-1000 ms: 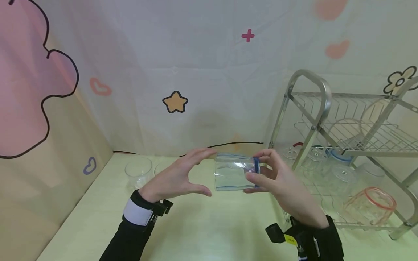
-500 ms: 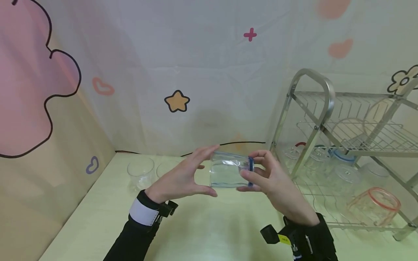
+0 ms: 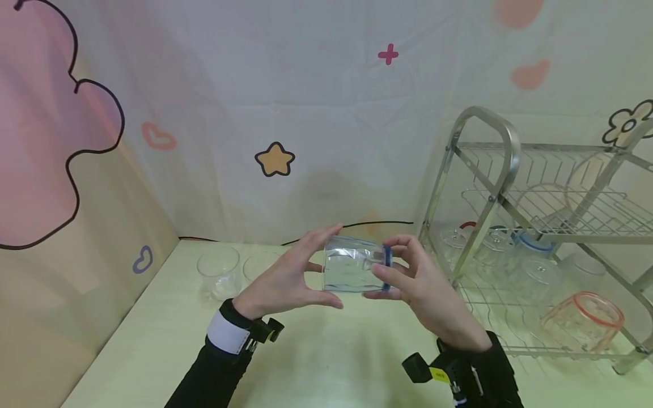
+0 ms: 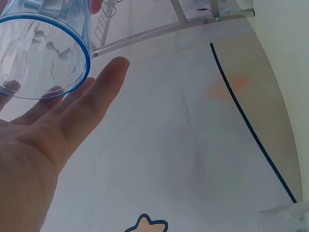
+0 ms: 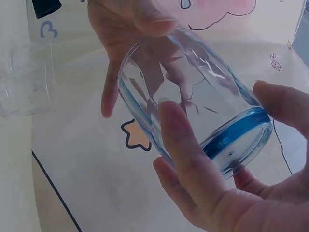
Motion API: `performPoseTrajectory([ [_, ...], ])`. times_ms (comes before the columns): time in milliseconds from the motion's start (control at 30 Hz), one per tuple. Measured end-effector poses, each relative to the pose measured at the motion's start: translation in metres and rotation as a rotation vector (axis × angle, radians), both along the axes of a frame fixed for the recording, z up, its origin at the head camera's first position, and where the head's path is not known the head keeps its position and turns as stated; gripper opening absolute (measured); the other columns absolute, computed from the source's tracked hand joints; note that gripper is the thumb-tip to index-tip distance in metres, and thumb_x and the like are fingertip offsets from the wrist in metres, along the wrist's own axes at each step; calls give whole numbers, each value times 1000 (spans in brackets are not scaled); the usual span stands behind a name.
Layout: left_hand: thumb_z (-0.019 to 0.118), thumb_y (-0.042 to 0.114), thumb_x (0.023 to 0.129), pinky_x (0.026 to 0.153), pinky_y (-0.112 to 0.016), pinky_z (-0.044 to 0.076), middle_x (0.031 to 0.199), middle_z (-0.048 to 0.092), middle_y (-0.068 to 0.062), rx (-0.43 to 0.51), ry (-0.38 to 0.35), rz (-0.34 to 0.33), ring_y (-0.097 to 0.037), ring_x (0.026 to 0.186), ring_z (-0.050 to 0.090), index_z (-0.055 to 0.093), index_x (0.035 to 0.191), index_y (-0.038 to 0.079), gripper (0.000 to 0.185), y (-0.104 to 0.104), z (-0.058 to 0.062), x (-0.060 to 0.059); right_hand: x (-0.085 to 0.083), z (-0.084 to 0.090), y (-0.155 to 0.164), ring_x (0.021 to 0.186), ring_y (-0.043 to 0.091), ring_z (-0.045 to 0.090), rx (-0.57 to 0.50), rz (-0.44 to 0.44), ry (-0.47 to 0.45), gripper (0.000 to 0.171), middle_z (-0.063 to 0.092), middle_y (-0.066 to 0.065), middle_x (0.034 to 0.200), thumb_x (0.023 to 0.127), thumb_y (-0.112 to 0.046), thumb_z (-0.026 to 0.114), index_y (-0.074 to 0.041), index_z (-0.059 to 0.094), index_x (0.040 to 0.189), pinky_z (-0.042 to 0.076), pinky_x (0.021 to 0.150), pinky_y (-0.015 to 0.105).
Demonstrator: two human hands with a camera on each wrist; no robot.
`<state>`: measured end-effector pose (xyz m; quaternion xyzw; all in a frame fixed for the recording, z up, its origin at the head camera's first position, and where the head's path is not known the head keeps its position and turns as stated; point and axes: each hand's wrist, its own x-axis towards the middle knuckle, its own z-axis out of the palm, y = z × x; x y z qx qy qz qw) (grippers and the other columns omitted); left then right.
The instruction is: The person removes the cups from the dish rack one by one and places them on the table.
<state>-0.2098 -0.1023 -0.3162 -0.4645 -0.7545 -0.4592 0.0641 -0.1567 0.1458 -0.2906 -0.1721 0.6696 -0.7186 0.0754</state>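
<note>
A clear glass (image 3: 352,266) with a blue band at one end lies sideways in the air above the pale green table (image 3: 331,362). My right hand (image 3: 413,283) grips its blue-banded end (image 5: 236,135), thumb in front and fingers behind. My left hand (image 3: 285,283) is at the other end. Its straight fingers (image 4: 82,106) touch the glass (image 4: 38,53), and its thumb lies just under the glass. In the right wrist view the left hand (image 5: 125,19) shows through the glass wall (image 5: 193,96).
A steel two-tier dish rack (image 3: 490,170) stands at the right. Its lower shelf holds several upturned glasses, among them a red-rimmed one (image 3: 581,320) and a blue-rimmed one (image 3: 530,243). Two clear glasses (image 3: 218,271) stand at the table's back left. A patterned curtain hangs behind.
Both hands have come closer together. The glass has moved a little left and its free end now touches the left hand's fingers.
</note>
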Motion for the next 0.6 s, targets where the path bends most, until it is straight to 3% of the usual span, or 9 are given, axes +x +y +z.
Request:
performPoseTrajectory([
  [433,88,11,72,89,-33,52,139,36,0,76,-50,-13,-19,125,43,35,148,23,94,2,-3,-2,-1,-3,2,123,42,46,31,10,-10,52,28,21,141,97,-15,62,-10,28,135,52,87,52],
  [600,88,11,72,88,-32,53,139,37,1,72,-40,-16,-18,125,43,38,147,22,91,1,-4,-3,-2,-4,4,126,41,44,136,-17,28,55,31,19,142,96,-20,64,-10,30,138,52,89,50],
])
